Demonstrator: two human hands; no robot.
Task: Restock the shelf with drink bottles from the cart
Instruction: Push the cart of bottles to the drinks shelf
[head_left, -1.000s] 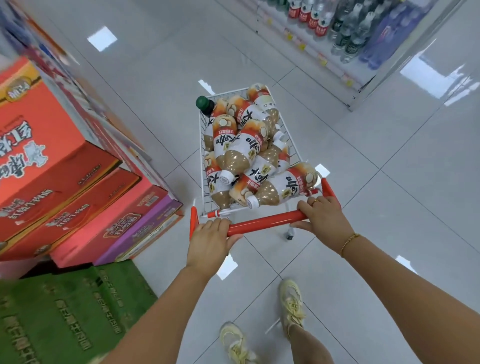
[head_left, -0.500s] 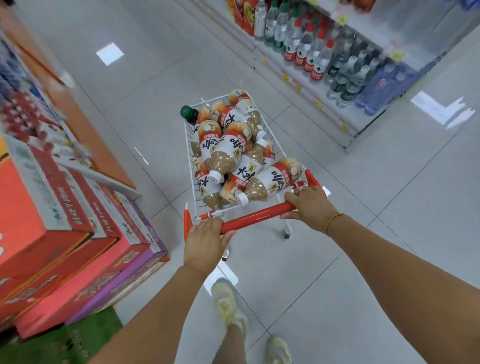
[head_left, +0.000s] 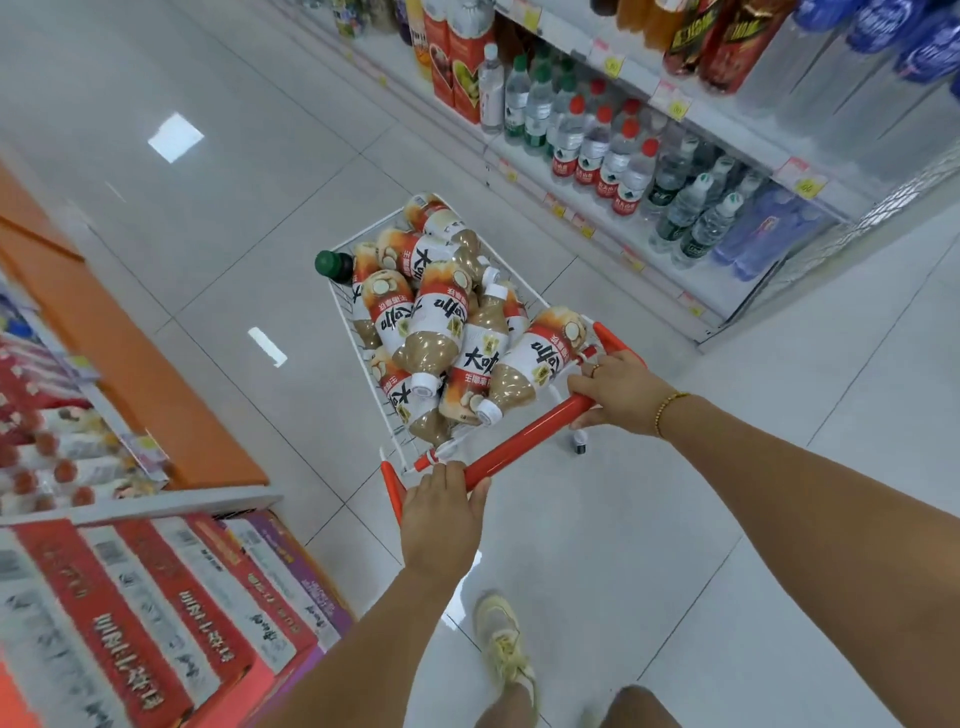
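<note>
Two grips on the handle: the left grip (head_left: 441, 519) and the right grip (head_left: 618, 395) are each curled round the red handle (head_left: 524, 441), one near either end. Neither holds a bottle.
Cart: the white wire cart (head_left: 344, 312) is in the aisle on the tiled floor (head_left: 701, 519), near the shelf but apart from it.
Drink bottles: the drink bottles (head_left: 441, 332), with orange-and-white labels, lie heaped on their sides in the cart and rise above its rim. One dark bottle with a green cap (head_left: 332, 265) sits at the far left corner.
Shelf: the shelf (head_left: 608, 244) at right carries rows of upright water bottles (head_left: 597, 150) and juice cartons (head_left: 457, 57). No bottle of the cart's kind is visible on the part in view.
Work done: judged nil as to placing. The load looks whole, and the cart is beside the drinks section.
Work left: judged to be the entire restock, namely halting, releasing the handle, lifting bottles out and standing them upright. The intended bay cannot be told.
Surroundings: stacked boxes (head_left: 156, 597) stand at left.
</note>
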